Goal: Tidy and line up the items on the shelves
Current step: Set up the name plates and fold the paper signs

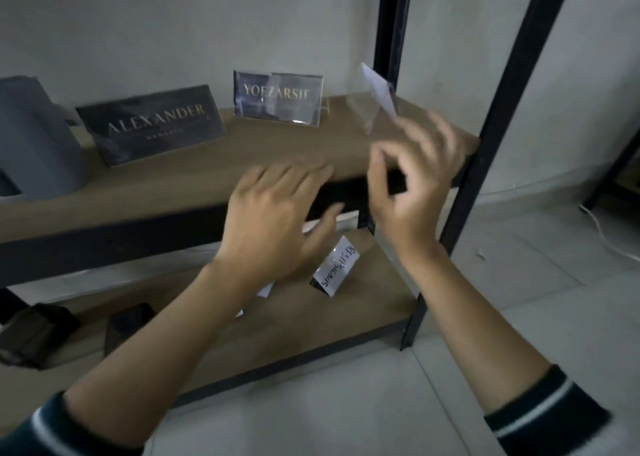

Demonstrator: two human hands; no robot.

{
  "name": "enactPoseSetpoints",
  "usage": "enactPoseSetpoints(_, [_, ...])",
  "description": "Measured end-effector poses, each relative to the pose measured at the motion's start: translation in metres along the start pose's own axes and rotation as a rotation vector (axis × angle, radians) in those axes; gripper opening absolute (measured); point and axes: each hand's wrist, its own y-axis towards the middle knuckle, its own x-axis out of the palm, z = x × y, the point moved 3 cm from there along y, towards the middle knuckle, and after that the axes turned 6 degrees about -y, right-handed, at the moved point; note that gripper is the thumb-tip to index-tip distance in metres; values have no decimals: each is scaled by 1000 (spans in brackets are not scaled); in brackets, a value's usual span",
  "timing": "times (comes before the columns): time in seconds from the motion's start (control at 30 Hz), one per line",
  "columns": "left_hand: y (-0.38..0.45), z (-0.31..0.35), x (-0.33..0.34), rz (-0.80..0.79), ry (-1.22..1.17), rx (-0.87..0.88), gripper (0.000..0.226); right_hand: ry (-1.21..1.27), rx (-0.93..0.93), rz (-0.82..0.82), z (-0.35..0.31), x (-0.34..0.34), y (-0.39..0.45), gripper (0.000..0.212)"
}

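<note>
On the upper shelf point(284, 150) stand a dark "ALEXANDER" sign point(152, 123), a clear-framed "YOEZARSIE" sign point(277, 97) and, at the right end, a tilted clear acrylic stand point(372, 98) holding a white slip. My right hand point(412, 185) hovers just in front of that stand. Its fingers are loosely curled and blurred, and grip nothing I can see. My left hand point(277, 220) is spread flat, fingers straight, over the shelf's black front edge. On the lower shelf point(346, 320) a white handwritten tent card point(336, 270) stands at an angle.
A grey rounded object point(34, 136) sits at the upper shelf's left end. Dark flat items point(128, 324) and a dark box point(34, 332) lie on the lower shelf's left. Black uprights point(485, 150) frame the right side. A white cable point(602, 230) runs over the tiled floor.
</note>
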Motion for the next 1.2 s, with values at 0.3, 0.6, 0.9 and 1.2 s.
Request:
enactPoseSetpoints(0.3, [-99,-3,86,-96,-360,238,33,-6,-114,-537,19,-2,-144,45])
enactPoseSetpoints(0.6, [-222,-43,196,-736,-422,-378,88,-121,670,-1201,61,34,-271,84])
enactPoseSetpoints(0.9, [-262,-58,215,-708,-338,-347,87,-403,629,-1319,68,101,-306,101])
enactPoseSetpoints(1.2, [-267,-64,220,-665,-299,-310,80,-439,735,-893,73,102,-308,54])
